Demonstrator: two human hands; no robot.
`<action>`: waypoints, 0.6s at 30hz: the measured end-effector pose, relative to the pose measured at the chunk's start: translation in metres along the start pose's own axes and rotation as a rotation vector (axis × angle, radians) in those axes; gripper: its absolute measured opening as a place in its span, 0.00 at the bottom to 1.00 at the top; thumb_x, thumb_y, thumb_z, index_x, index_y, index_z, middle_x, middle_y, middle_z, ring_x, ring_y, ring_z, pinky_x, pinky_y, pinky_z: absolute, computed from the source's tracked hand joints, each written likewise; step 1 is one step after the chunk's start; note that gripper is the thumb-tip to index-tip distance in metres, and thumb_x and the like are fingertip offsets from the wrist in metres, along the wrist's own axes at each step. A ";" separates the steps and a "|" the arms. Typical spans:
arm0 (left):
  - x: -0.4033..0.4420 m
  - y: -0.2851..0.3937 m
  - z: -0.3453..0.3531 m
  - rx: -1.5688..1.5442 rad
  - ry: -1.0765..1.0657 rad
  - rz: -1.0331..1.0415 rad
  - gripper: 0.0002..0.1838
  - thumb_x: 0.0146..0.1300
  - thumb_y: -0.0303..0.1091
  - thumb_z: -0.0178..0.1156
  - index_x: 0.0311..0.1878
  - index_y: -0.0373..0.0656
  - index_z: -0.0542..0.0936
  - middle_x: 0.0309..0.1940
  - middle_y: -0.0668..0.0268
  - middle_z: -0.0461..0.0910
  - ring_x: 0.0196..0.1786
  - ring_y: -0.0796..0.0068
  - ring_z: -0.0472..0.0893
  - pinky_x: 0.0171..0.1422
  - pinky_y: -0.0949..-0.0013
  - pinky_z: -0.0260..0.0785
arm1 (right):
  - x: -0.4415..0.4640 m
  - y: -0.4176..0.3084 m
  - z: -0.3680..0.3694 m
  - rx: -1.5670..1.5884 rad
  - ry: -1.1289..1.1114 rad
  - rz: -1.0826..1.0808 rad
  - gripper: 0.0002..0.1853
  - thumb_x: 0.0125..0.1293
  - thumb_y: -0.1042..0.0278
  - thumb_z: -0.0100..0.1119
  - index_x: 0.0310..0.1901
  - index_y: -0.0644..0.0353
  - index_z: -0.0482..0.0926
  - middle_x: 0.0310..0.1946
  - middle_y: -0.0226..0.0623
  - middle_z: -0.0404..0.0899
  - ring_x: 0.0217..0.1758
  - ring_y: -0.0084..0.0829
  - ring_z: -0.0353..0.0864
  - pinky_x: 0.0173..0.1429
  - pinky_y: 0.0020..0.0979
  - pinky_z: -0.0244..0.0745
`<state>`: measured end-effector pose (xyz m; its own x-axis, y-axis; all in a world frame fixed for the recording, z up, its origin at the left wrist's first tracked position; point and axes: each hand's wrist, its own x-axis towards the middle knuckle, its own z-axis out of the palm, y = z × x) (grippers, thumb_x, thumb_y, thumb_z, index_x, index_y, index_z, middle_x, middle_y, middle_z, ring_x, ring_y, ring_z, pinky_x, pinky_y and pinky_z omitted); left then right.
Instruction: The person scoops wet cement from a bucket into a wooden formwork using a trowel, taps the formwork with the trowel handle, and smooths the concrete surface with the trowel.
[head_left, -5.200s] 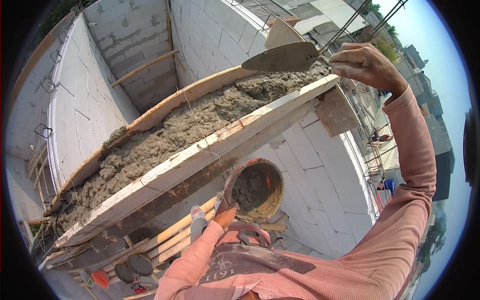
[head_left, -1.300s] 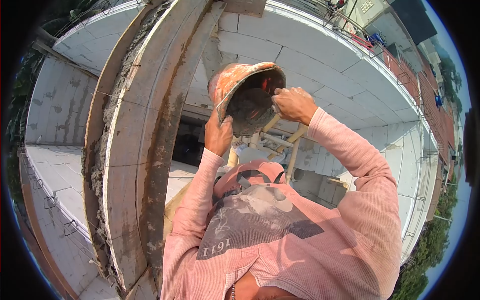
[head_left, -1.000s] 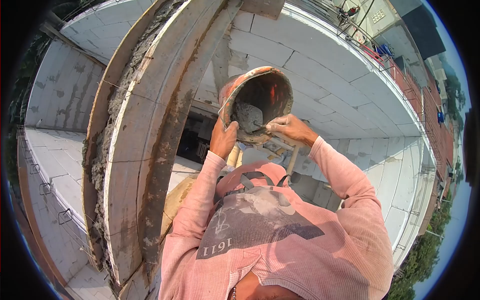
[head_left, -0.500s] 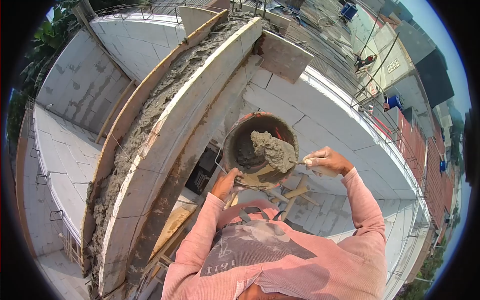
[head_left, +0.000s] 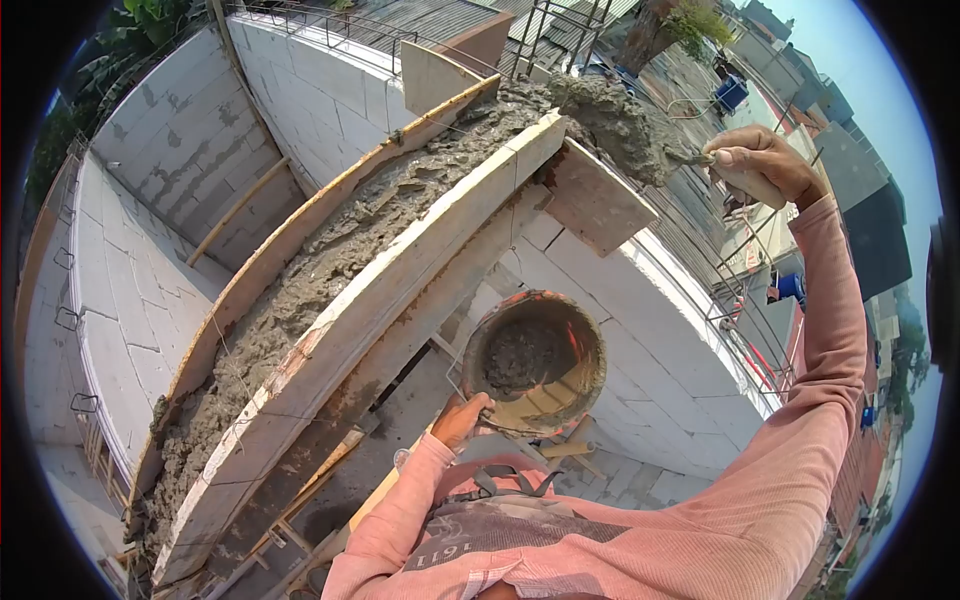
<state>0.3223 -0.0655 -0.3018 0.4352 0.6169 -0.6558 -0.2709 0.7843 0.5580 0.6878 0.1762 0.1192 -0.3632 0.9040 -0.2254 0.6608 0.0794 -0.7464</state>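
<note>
My right hand (head_left: 762,168) is raised at the upper right, its fingers wrapped round the handle of a trowel. Wet mortar covers the trowel's blade (head_left: 625,130), which is over the far end of a wooden form. Grey mortar (head_left: 330,240) fills the long channel between the form's two boards. Lower down, my left hand (head_left: 460,418) grips the rim of an orange bucket (head_left: 590,385), held tilted beside the near board (head_left: 370,290). More mortar lies in the bottom of the bucket.
Pale block walls (head_left: 330,85) stand on both sides of the form. A flat board (head_left: 598,200) juts out near its far end. Poles and planks (head_left: 300,500) lie below. Rebar, metal roofs (head_left: 690,150) and a blue drum (head_left: 731,93) are beyond.
The right hand has carried the mortar-laden trowel up out of the bucket to the form's far end. The left hand keeps hold of the bucket. The view has swung towards the form.
</note>
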 end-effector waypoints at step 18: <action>0.001 0.007 0.000 -0.042 0.174 0.086 0.34 0.64 0.29 0.64 0.73 0.49 0.63 0.50 0.63 0.76 0.49 0.69 0.83 0.49 0.59 0.86 | 0.132 -0.108 -0.001 -1.096 0.096 0.044 0.20 0.64 0.47 0.71 0.47 0.56 0.91 0.44 0.38 0.90 0.50 0.37 0.87 0.61 0.37 0.79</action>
<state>0.3209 -0.0592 -0.2988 0.2554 0.6805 -0.6868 -0.3379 0.7284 0.5961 0.5693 0.2872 0.1713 -0.3034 0.9405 -0.1530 0.9140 0.3326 0.2322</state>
